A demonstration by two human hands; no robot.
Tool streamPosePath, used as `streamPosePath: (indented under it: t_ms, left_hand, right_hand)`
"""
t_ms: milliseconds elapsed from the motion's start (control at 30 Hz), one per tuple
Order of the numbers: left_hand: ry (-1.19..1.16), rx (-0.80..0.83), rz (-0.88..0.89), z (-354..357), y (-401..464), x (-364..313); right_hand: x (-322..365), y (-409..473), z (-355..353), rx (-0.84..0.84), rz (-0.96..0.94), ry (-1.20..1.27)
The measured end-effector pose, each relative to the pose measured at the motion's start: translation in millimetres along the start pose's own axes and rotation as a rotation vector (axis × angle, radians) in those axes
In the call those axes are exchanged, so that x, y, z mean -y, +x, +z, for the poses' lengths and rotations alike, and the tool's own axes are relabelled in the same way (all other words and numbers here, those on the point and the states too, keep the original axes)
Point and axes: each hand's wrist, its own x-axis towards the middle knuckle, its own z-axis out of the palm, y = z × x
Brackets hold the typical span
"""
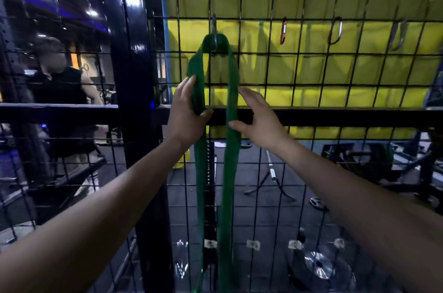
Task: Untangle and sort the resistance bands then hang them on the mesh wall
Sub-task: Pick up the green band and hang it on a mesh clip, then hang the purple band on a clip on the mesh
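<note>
- Fingers of left hand [185, 110] clasp green band's [230, 153] left strand, frame centre.
- Right hand [255, 116] pinches the right strand.
- Band hangs from hook [214, 33] on mesh wall [311, 72]; smooth both strands flat, untwisted, before letting go.

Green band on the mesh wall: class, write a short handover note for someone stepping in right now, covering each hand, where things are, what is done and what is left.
Left hand: grips the left strand of the green band, fingers curled round it.
Right hand: fingers and thumb pinch the right strand.
Green band: looped over a carabiner on the mesh wall, both strands hanging straight down.
Done: this band is untangled and hung.
Left: let go. Three empty carabiners wait to the right; no other bands are in view.
</note>
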Motion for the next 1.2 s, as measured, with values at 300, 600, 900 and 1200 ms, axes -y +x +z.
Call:
streamPosePath:
  t_ms: [300,600,900,1200]
  left_hand:
    - [0.088,0.126,0.019,62,-97,-48]
    - [-0.056,0.588,-0.172,194,-263,-106]
    - [-0.182,0.985,-0.342,299,-414,-104]
    - [-0.118,1.340,-0.263,404,-550,-74]
  right_hand:
    - [-60,-104,-45,0.011,0.208,-0.077]
    - [-152,-290,-95,0.093,0.553,-0.193]
    - [-236,-467,-104,0.060,0.975,-0.219]
    - [-315,-624,-62,0.092,1.307,-0.239]
